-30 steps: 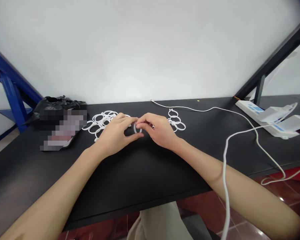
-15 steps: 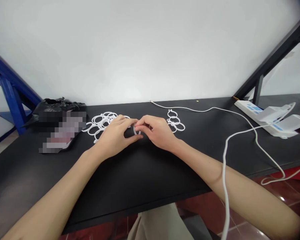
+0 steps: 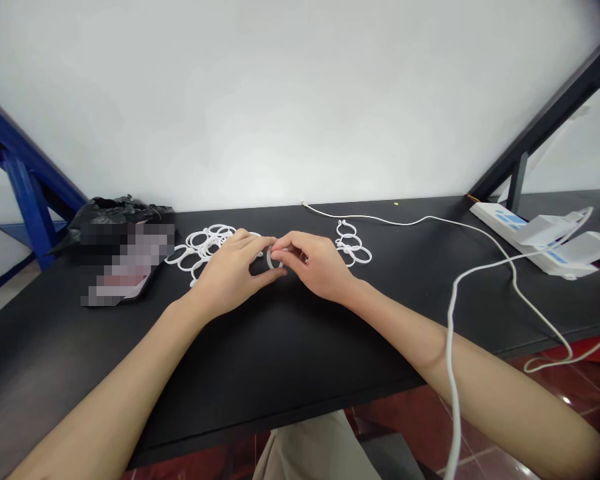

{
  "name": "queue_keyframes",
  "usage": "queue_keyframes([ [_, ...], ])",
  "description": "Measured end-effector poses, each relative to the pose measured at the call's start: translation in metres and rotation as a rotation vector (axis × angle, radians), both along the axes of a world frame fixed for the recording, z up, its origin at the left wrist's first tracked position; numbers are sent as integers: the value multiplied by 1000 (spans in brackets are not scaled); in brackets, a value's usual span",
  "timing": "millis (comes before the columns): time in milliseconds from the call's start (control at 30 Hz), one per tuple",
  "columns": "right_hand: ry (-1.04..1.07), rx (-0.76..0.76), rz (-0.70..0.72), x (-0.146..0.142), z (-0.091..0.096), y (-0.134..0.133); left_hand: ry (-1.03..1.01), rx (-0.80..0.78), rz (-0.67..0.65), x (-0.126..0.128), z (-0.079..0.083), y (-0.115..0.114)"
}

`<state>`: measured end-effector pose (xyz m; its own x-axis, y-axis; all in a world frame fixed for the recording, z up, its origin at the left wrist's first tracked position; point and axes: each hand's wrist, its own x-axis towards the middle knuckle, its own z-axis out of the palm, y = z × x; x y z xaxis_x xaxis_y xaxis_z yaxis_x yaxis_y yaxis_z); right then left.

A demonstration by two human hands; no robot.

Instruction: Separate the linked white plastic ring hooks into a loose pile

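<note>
A white plastic curtain ring (image 3: 270, 261) is held up between both hands over the black table. My left hand (image 3: 230, 273) grips it from the left, thumb below and fingers above. From the right, my right hand (image 3: 321, 267) pinches the same ring with thumb and bent fingers, which hide part of it. Behind my left hand lies a pile of white curtain rings (image 3: 200, 239), partly covered by that hand. Past my right hand rests a smaller group of rings (image 3: 363, 254), overlapping one another; small eyelets show on some.
At the left sit a black plastic bag (image 3: 115, 210) and a blurred flat item (image 3: 125, 267). A white cable (image 3: 453, 347) runs across the table and passes in front of my right forearm. White devices (image 3: 520, 233) stand at the right. A wall (image 3: 300, 100) closes the back.
Both hands keep nearly the same grip on the ring. The view has shifted very slightly; the ring piles lie as before.
</note>
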<state>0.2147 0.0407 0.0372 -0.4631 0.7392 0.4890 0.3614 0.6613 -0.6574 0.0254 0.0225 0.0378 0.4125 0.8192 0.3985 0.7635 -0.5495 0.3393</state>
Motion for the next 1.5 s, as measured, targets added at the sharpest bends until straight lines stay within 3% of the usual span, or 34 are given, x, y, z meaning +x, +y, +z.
queue_keyframes([
  [167,12,16,-69,2,3,2,-4,37,34,0,-1,1],
  [300,-38,99,-255,11,8,8,-41,-17,194,-4,-2,4],
  [500,-400,138,-452,22,12,14,-42,8,374,-15,-1,12],
  [667,-648,115,-406,23,5,15,-13,132,475,-25,-1,16],
  [867,-731,119,-343,21,1,13,116,35,589,-31,-9,19],
  [1033,-653,134,-335,20,4,12,104,60,585,-35,-15,22],
  [1200,-553,162,-319,19,4,13,82,74,566,-28,-9,18],
  [1500,-658,74,-369,20,-2,14,27,87,298,-7,-4,7],
])
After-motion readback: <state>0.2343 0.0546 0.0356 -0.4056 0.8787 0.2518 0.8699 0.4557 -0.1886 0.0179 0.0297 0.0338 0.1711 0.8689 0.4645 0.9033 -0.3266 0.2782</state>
